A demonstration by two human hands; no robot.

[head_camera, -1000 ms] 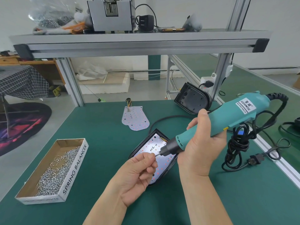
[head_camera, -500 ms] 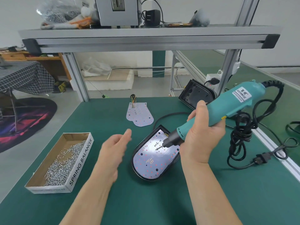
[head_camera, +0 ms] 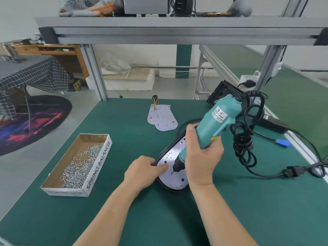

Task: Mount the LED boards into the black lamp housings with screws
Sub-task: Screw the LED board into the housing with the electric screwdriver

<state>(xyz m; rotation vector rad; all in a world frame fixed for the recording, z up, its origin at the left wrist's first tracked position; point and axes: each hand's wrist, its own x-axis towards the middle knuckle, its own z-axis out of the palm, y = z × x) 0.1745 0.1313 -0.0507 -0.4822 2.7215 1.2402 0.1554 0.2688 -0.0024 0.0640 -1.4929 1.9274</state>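
Head camera looks down on a green table (head_camera: 248, 201) and a person's two bare forearms. Near the middle of the table lies a black lamp housing (head_camera: 164, 185), oval, with a pale LED board (head_camera: 166, 176) seated inside it.

The right hand (head_camera: 202, 157) is wrapped firmly around a teal electric screwdriver (head_camera: 218, 119). The tool is tilted, and its bit touches the board's surface. A tangled black cord (head_camera: 245, 144) hangs from the tool's back end down to the table near the right edge.

The left hand (head_camera: 143, 172) rests against the housing's left rim, with one fingertip pressed on the board. Its other fingers are curled, and it is not possible to tell whether they grip the rim.

A second LED board (head_camera: 162, 118), with a small bunch of wires standing up from it, lies loose toward the far edge of the table. Another black housing (head_camera: 220, 93) leans at the far right corner, partly hidden behind the screwdriver.

Near the left edge sits a shallow cardboard box (head_camera: 98, 166) printed "SPRING BALANCER", holding a heap of small silver screws (head_camera: 79, 169).
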